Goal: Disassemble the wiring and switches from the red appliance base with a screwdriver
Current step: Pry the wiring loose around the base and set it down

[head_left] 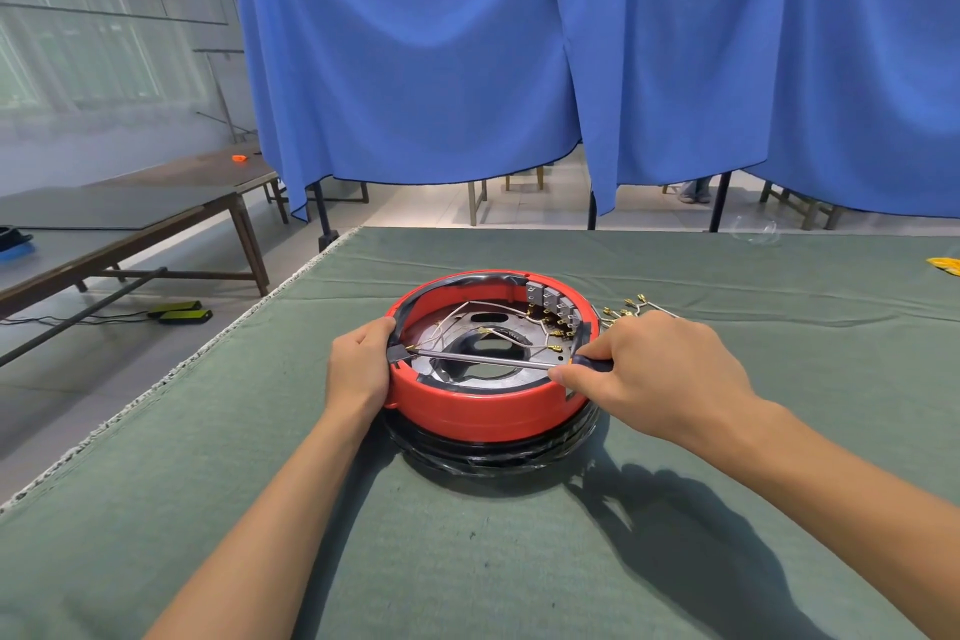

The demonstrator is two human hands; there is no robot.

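Observation:
The round red appliance base (483, 408) lies open side up on the green table cloth (467, 561). Inside it are a metal plate, white wires (462, 314) with brass terminals, and a row of grey switches (550, 301) at the far right rim. My left hand (361, 366) grips the base's left rim. My right hand (660, 374) holds a screwdriver (483, 360) by its dark handle. The shaft lies almost level across the base, its tip at the left inner wall by my left thumb.
A loose bundle of wires with brass terminals (631, 309) lies on the cloth just right of the base. A yellow object (945, 265) and a clear plastic piece (758, 229) sit at the far right edge. Blue curtains (519, 57) hang behind the table; other tables (130, 229) stand left.

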